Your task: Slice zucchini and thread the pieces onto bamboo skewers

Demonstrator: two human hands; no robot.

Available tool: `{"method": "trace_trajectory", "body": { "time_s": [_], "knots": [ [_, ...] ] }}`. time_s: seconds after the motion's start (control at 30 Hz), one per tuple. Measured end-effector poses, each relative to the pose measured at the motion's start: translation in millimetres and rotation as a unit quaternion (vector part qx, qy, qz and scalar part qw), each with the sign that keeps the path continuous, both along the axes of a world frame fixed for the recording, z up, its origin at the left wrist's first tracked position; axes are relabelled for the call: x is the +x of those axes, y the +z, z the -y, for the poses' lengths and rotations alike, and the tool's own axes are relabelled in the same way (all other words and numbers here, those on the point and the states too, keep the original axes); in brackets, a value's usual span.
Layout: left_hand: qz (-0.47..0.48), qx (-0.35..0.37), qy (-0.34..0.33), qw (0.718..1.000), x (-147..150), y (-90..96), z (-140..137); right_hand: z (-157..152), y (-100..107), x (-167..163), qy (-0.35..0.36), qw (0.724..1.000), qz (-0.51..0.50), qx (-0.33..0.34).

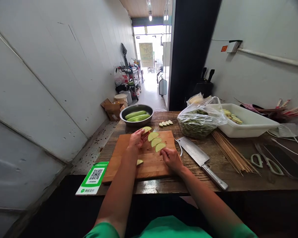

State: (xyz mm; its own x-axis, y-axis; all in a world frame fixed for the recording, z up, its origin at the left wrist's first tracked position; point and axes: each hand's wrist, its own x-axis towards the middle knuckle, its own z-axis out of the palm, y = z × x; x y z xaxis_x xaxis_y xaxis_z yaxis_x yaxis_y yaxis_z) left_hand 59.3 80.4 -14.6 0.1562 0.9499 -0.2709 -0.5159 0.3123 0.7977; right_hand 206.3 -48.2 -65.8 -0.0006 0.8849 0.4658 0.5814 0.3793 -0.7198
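Note:
Above the wooden cutting board, my right hand is closed at the near end of a skewer with half-round zucchini slices in a row; the stick itself is mostly hidden. My left hand pinches another zucchini slice at the row's far end. A single cut piece of zucchini lies on the board, partly behind my left forearm. Behind the board, a metal bowl holds peeled whole zucchini. Several slices on a finished-looking skewer rest on the table beyond.
A cleaver lies right of the board, beside bare wooden skewers and scissors. Behind them stand a plastic bag of greens and a white tub. A green QR-code card sits at the table's left edge.

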Motion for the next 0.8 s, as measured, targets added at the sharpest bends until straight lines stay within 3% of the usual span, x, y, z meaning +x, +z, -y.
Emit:
{"method": "trace_trajectory", "body": {
  "time_s": [0.27,0.8],
  "knots": [
    [0.017,0.008,0.058,0.998,-1.0,-10.5,-6.3,-0.4,1.5,1.1,0.013,0.999,0.026,-0.033],
    [0.018,0.016,0.056,0.998,-1.1,-13.7,-5.8,1.1,5.2,1.5,0.019,0.998,0.033,-0.051]
  ]
}}
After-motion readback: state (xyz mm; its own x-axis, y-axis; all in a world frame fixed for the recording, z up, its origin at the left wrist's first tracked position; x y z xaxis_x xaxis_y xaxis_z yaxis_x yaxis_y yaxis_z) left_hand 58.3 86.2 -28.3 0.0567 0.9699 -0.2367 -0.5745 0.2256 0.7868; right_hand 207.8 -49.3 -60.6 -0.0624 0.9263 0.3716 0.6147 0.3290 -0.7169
